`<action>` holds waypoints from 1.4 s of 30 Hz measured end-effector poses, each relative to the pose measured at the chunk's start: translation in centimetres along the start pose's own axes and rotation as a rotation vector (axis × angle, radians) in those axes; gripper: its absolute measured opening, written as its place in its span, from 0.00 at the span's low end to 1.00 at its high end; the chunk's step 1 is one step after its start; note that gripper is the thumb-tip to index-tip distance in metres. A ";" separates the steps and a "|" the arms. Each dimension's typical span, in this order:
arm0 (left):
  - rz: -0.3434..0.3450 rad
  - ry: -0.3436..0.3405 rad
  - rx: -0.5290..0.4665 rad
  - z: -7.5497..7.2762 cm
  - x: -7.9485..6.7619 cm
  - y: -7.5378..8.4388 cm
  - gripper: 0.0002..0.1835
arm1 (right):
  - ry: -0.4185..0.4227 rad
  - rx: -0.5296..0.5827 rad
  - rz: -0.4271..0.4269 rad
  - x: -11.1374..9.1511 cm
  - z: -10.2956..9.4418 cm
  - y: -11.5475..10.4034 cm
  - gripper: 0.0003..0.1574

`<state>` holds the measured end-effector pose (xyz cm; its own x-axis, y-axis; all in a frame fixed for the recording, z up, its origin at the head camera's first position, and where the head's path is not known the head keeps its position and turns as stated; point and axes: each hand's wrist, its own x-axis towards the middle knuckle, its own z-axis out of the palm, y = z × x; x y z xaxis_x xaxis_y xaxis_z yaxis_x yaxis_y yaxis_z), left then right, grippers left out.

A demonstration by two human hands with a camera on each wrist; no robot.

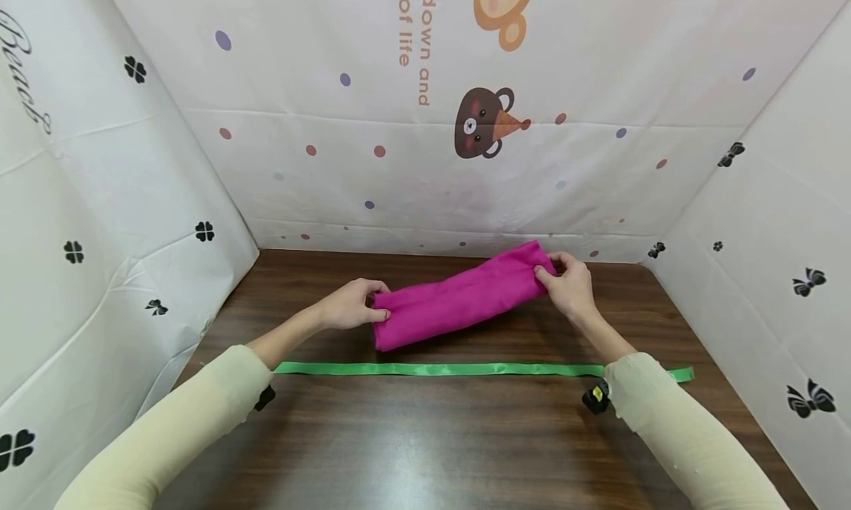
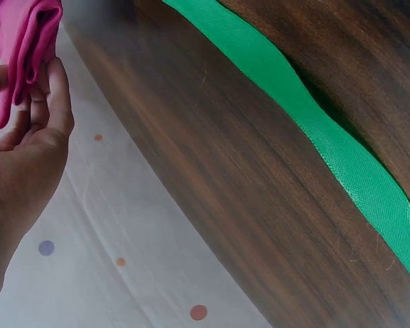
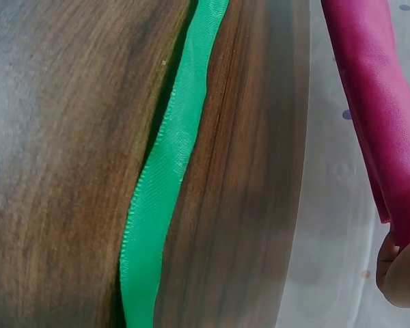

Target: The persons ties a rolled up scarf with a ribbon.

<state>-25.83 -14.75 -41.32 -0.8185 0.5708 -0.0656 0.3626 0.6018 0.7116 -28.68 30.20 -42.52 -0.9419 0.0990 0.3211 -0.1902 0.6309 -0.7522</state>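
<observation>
Between my two hands a folded magenta cloth (image 1: 459,299) is held above the table, its right end higher than its left. My left hand (image 1: 349,303) pinches the left end between thumb and fingers; in the left wrist view the cloth's folded layers (image 2: 31,48) show at that end. At the other end my right hand (image 1: 568,282) grips the cloth, thumb on the near side. A long green ribbon (image 1: 432,369) lies stretched across the table, nearer to me than the cloth, passing beneath both forearms. The right wrist view cuts off most of the right hand (image 3: 404,273).
The dark wood table (image 1: 399,436) is bounded by a printed white back curtain (image 1: 399,177) and white side curtains on the left (image 1: 133,185) and right (image 1: 751,222). A small black device (image 1: 596,397) sits beneath the right wrist.
</observation>
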 end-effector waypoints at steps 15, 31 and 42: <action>-0.001 -0.027 -0.019 0.7 -0.6 0.7 0.12 | -0.016 0.025 -0.012 0.3 0.0 -0.4 0.18; 0.038 -0.069 -0.046 1.4 -1.1 1.8 0.12 | -0.022 0.051 0.015 0.4 0.3 0.0 0.19; 0.043 -0.072 -0.069 1.9 -1.4 2.4 0.11 | -0.027 0.035 0.018 0.8 0.3 -0.3 0.18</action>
<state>-23.03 -13.05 -40.86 -0.7678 0.6353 -0.0827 0.3627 0.5374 0.7613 -29.43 29.90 -42.22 -0.9524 0.0890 0.2917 -0.1820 0.6016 -0.7778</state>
